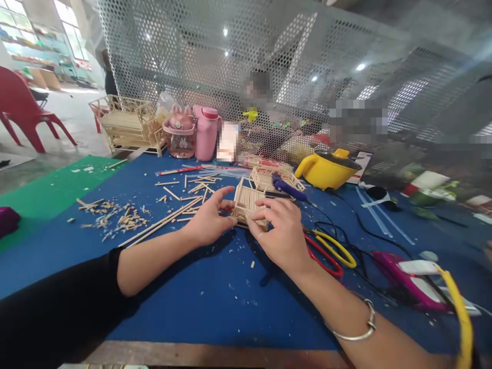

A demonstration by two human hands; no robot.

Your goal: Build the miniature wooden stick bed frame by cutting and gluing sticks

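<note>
While both forearms reach inward over the blue tabletop [215, 307], the hands meet at a small, pale slatted model built of thin wooden sticks [250, 196]. From the lower left, the left hand [211, 219] extends beyond a pushed-up black sleeve [61, 307], its fingers angled right and its thumb below them. From the lower right, the right hand [282, 225] leans left with bent fingers, a silver bangle [371, 324] on that forearm.

The model sits between the hands, its slats running roughly away from the person; fingers cover its edges, so I cannot tell its long axis.

The left thumb and index finger stand apart at the model's left side. The right fingertips lie over its right side, thumb at the near edge. Whether either hand pinches firmly, I cannot tell.

Just behind is a pale wooden-stick frame [263, 176], with a purple-blue handled tool [291, 190] beside it. Loose pale wooden sticks [163, 225] lie scattered to the left.
</note>
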